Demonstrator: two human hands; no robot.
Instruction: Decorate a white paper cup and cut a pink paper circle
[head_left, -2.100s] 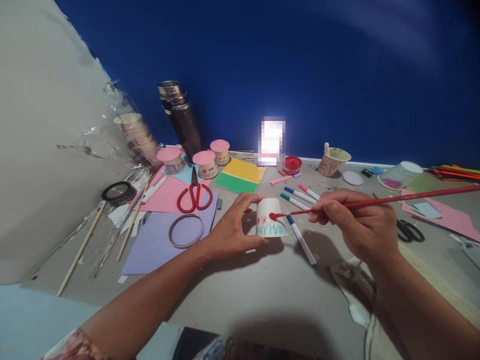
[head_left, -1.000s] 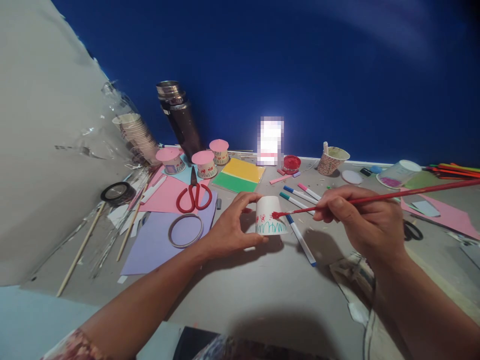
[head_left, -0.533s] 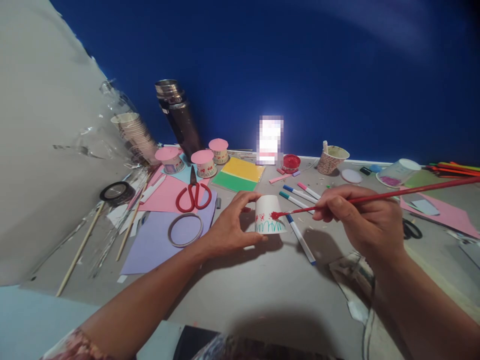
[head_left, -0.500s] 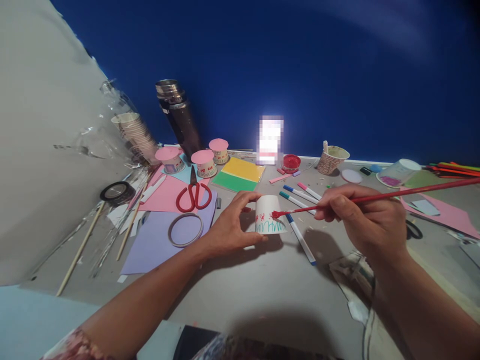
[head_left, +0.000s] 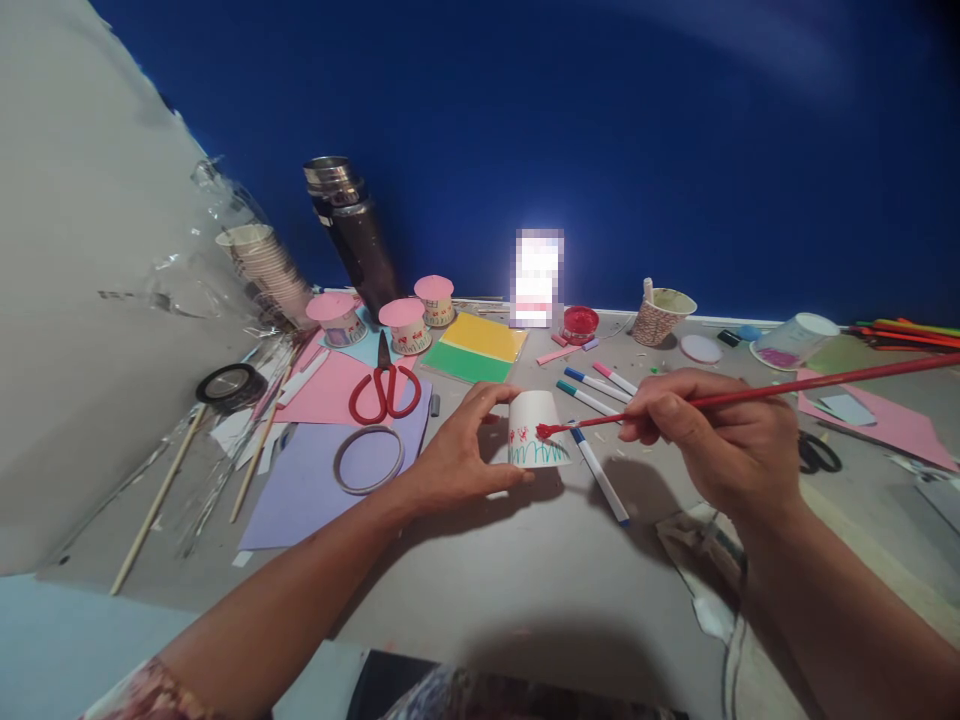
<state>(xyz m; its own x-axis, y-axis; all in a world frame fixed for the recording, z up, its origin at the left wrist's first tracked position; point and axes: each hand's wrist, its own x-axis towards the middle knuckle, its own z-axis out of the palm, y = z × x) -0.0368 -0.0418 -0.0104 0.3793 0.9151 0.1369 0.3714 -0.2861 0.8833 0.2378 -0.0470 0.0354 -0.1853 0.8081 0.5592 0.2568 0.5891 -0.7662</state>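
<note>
A white paper cup [head_left: 534, 414] stands upside down on the grey table [head_left: 540, 590], with green zigzag lines and small red marks on its side. My left hand [head_left: 456, 458] is closed around the cup's left side. My right hand [head_left: 720, 445] pinches a long red paintbrush [head_left: 795, 384]. The brush's red-loaded tip touches the cup's side. Several markers [head_left: 600, 385] lie just behind and right of the cup.
Red scissors [head_left: 385, 390], a tape ring [head_left: 369, 459] and coloured paper sheets [head_left: 330, 470] lie to the left. Three pink-topped cups [head_left: 405, 325], a dark flask [head_left: 352, 235] and stacked cups [head_left: 266, 265] stand behind. A red paint pot [head_left: 581, 324], patterned cup [head_left: 660, 314] and black scissors [head_left: 817, 452] sit right.
The brush tip has shifted slightly along the cup's side. Both hands keep their hold and stay nearly in place.
</note>
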